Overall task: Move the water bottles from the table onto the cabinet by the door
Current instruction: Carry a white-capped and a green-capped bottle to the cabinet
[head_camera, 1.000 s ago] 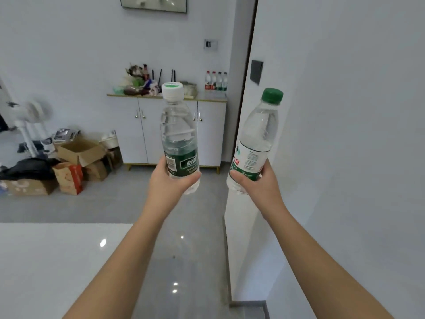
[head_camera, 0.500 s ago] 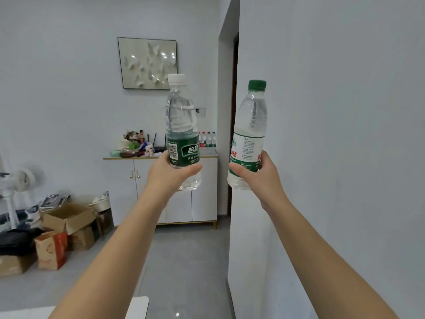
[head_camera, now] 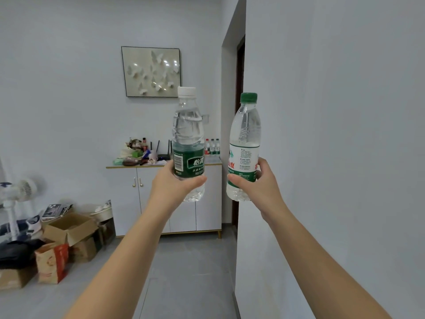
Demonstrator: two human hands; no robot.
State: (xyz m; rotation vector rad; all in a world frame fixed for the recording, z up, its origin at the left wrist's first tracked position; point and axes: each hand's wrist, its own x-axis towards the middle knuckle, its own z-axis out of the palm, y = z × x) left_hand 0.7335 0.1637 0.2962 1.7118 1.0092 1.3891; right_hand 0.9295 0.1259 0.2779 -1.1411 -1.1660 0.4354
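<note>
Plastic bottles: white-capped bottle [head_camera: 188,143] centre frame, green-capped bottle [head_camera: 245,146] just right of it, both upright, airborne.
Left hand [head_camera: 174,187]: fingers curled round the white-capped bottle's label.
Right hand [head_camera: 259,183]: fingers curled round the green-capped bottle's lower part.
Cabinet [head_camera: 124,194]: mid-frame beyond, well apart; bottles probably best stood upright between clutter [head_camera: 135,153] and three small bottles [head_camera: 212,146].

White-capped bottle [head_camera: 188,143]: clear, dark green label. Green-capped bottle [head_camera: 245,146]: clear, white label, red characters, green band. Cabinet [head_camera: 128,194]: white, gold trim and handles
</note>
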